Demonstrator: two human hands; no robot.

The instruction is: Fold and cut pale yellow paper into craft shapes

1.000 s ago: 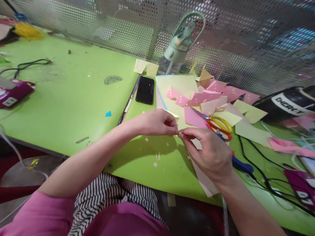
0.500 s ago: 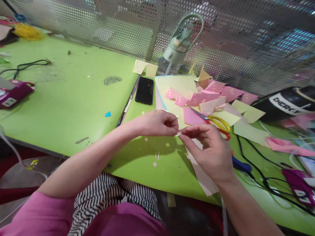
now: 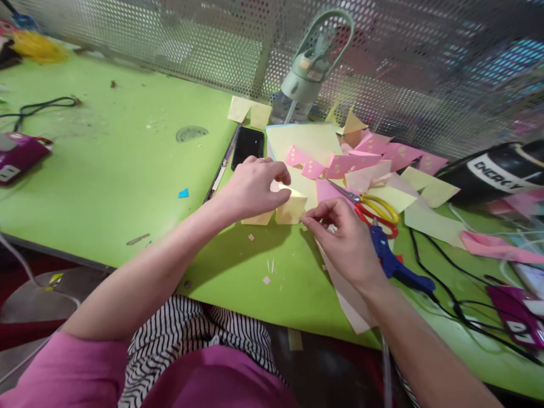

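My left hand (image 3: 257,187) hovers over the folded pale yellow paper (image 3: 291,208), its thumb and fingers apart and nothing seen between them. Just right of that paper, my right hand (image 3: 340,232) pinches with thumb and forefinger; whatever is at the fingertips is too small to make out. Scissors (image 3: 374,211) with yellow and red handles lie beyond the right hand, on pink and yellow papers. A blue glue gun (image 3: 393,263) rests beside the right wrist. Small pink paper scraps (image 3: 266,280) lie on the green table (image 3: 238,283) near me.
Behind my left hand is a black phone (image 3: 247,144), with a clear bottle (image 3: 297,85) with a green lid further back. Folded pink papers (image 3: 352,163) and a black "ENERGY" container (image 3: 497,170) stand at right. Black cables (image 3: 453,306) run along the right side.
My left hand has come away from the right fingertips, moved up and left, and opened. The folded yellow paper and the glue gun now show more. My right hand has shifted slightly up and left.
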